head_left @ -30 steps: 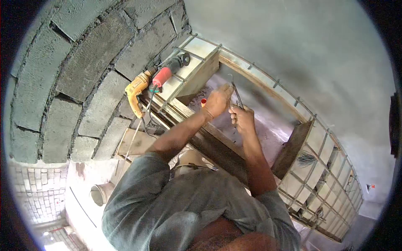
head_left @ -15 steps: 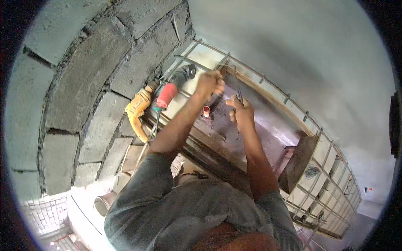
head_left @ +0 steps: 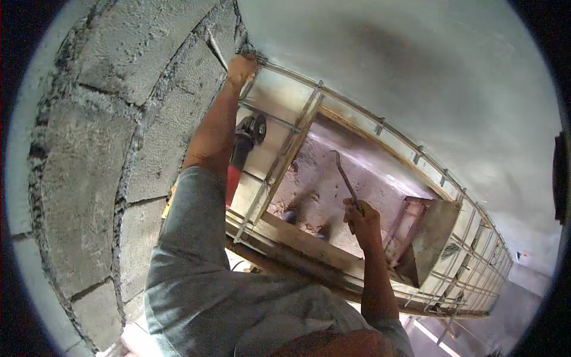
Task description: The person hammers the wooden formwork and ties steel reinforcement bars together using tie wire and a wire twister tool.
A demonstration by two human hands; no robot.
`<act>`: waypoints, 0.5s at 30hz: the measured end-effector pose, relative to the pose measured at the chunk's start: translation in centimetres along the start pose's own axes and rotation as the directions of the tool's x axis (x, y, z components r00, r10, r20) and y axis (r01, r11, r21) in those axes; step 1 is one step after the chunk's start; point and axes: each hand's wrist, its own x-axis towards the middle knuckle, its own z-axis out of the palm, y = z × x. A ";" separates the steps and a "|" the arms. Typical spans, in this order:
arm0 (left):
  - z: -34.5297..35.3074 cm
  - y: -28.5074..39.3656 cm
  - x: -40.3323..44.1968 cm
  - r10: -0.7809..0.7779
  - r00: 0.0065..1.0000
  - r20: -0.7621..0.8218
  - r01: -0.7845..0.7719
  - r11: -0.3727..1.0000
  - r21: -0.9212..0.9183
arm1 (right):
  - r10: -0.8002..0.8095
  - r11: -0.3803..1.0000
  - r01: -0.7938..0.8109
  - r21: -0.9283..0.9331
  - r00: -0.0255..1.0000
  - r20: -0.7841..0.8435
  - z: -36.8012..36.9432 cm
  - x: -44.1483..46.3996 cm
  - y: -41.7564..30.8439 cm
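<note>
My left hand [head_left: 242, 69] is closed at the far corner of the rebar grid, where the block wall meets the plastered wall; what it holds there is too small to make out. In my right hand [head_left: 363, 220] is a thin dark metal tool [head_left: 345, 175] with a hooked upper end, held over the framed opening. The rebar grid [head_left: 284, 123] lies on pale boards left of that opening. Beside my left forearm rests an angle grinder [head_left: 241, 152] with a red body, partly hidden by my arm.
A block wall [head_left: 89, 178] rises on the left and a plastered wall [head_left: 452, 89] on the far side. Wooden boards [head_left: 303, 241] edge the opening. More rebar grid [head_left: 470, 262] runs to the right. A sliver of the yellow drill [head_left: 167, 205] shows behind my sleeve.
My left hand has moved away from my right hand, up and left to the wall corner. The view has shifted, and my arm now covers most of the drill. The hooked tool stays in my right hand.
</note>
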 end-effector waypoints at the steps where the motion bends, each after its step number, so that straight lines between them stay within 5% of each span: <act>1: -0.2 0.7 0.0 -0.090 0.994 0.067 0.094 0.994 -0.062 | 0.062 0.997 -0.061 -0.039 0.998 0.010 0.1 0.1 -0.2; 2: 1.0 -1.1 1.2 -0.091 0.993 0.072 0.095 0.994 -0.062 | 0.067 0.997 -0.067 -0.039 0.998 0.008 0.3 0.3 0.0; 3: 2.8 -4.3 2.9 -0.042 0.979 0.201 0.145 0.835 -0.531 | 0.034 0.999 -0.034 -0.019 0.999 0.021 0.6 0.4 0.3; 4: 3.9 -6.1 4.0 0.062 0.956 0.286 0.226 0.466 -0.856 | -0.001 1.000 0.001 0.001 0.999 0.033 0.9 0.7 0.4; 5: 3.3 -4.3 3.1 0.063 0.956 0.288 0.227 0.466 -0.855 | 0.000 1.000 0.000 0.002 0.999 0.032 1.4 1.0 -0.5; 7: 3.2 -0.6 0.5 -0.245 0.962 0.123 0.244 0.561 -0.791 | 0.062 0.997 -0.065 0.035 0.996 0.070 2.7 1.2 -2.8; 11: 3.8 0.6 -0.6 -0.222 0.971 0.086 0.193 0.518 -0.833 | 0.018 0.999 -0.013 -0.050 0.995 0.099 4.0 2.6 -1.3; 15: 3.4 1.1 -0.6 -0.354 0.926 0.128 0.232 0.269 -0.935 | 0.014 0.999 -0.008 -0.043 0.989 0.145 4.0 3.1 -2.4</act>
